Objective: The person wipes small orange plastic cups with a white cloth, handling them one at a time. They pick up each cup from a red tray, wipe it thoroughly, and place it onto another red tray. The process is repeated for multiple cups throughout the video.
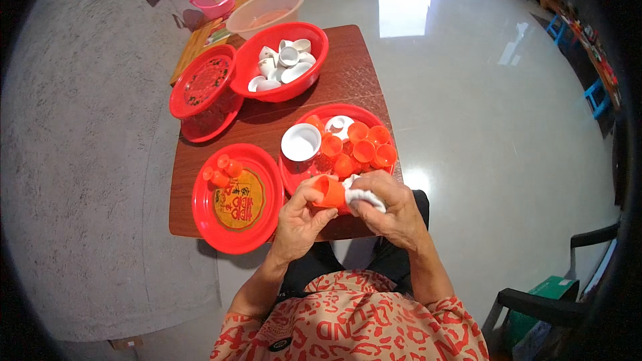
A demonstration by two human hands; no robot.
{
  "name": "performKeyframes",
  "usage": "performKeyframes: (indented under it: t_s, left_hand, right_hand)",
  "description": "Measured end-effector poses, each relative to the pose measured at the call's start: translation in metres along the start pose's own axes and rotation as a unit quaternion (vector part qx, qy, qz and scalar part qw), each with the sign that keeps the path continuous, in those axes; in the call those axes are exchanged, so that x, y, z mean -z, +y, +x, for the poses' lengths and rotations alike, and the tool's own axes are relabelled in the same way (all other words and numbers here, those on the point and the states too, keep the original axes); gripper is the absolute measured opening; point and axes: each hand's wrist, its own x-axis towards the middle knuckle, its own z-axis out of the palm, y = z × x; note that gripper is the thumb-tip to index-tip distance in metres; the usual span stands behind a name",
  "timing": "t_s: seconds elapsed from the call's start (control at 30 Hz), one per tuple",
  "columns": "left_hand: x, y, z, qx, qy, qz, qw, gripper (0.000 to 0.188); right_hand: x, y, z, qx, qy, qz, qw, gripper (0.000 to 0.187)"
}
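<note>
And here I have it from my end: the orange cup [328,192] sits in the left hand [296,228], clamped between a thumb on its near side and fingers curled round the outer side. I see it tipped sideways, held above the near rim of the right-hand red tray [292,172], close to the near edge of the table [267,122]. My right hand [396,212] is closed on a white cloth [366,200], bunched against the cup's right end; how far it reaches inside, I can't tell.

Both forearms rise from below, elbows wide, wrists angling inward so the hands nearly meet. The right one shows me its back, fingers bent down onto the cloth; the left leans in from the table's near edge, thumb pointing right.

Just beyond, more orange cups [363,151] crowd the tray's right side, a white bowl [301,142] by its left rim. Over on the left-hand red tray [203,215], small orange cups [234,168] gather toward the far edge.
</note>
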Motion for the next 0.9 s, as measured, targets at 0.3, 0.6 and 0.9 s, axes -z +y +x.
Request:
performKeyframes:
  t_s: [0.3, 0.6, 0.9]
  left_hand:
    - [-0.008, 0.015, 0.000, 0.072, 0.014, -0.060, 0.996, 0.027]
    - [-0.016, 0.030, 0.003, 0.057, 0.051, 0.093, 0.993, 0.020]
    - [-0.017, 0.029, 0.002, -0.004, 0.046, 0.140, 0.989, 0.017]
  right_hand:
    - [-0.025, -0.006, -0.010, 0.065, 0.116, -0.033, 0.991, 0.033]
    - [-0.022, -0.008, -0.008, 0.036, 0.118, -0.038, 0.992, 0.028]
    - [-0.007, -0.005, 0.001, -0.066, 0.039, -0.035, 0.996, 0.023]
